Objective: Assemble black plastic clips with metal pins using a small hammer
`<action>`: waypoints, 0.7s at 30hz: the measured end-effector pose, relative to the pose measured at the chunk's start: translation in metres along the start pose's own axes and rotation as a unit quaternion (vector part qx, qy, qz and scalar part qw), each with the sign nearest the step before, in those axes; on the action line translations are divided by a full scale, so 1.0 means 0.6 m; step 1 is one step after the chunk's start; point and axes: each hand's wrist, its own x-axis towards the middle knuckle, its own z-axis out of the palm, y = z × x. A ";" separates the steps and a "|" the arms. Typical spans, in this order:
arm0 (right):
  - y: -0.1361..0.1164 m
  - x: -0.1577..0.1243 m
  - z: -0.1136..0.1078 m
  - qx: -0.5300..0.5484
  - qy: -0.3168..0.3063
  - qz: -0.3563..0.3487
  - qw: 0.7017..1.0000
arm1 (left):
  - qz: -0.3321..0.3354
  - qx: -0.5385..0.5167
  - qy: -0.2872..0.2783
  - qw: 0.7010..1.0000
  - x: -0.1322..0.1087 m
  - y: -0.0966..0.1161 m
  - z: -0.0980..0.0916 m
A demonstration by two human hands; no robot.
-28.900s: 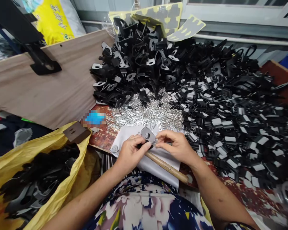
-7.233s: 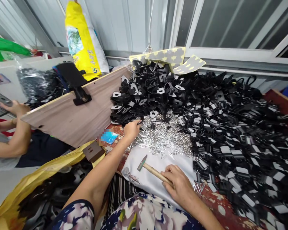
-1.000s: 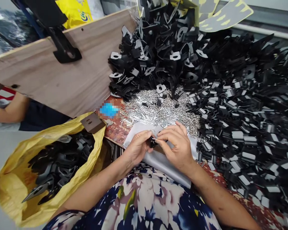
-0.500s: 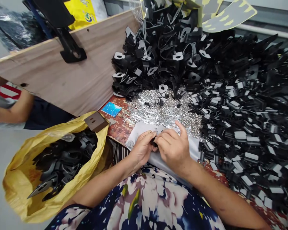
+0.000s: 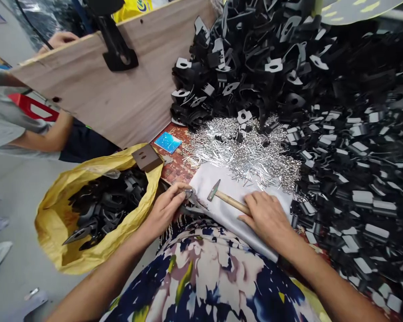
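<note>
My left hand pinches a small black part at the left edge of the grey cloth. My right hand is closed round the wooden handle of a small hammer, whose metal head lies over the cloth and points left. Just beyond the cloth spreads a heap of silvery pins. Part of the black piece is hidden by my left fingers.
A yellow sack of black parts stands at the left, with a brown block on its rim. Black pieces are heaped at the right and back. Behind a wooden board is a person.
My hands, which were together over the cloth, have moved apart. My left hand has gone left with a black part, and my right hand has taken hold of the hammer. The view has shifted.
</note>
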 end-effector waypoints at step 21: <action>-0.001 -0.061 0.011 0.116 0.167 -0.078 0.976 | 0.082 0.055 0.149 0.984 0.020 -0.075 0.080</action>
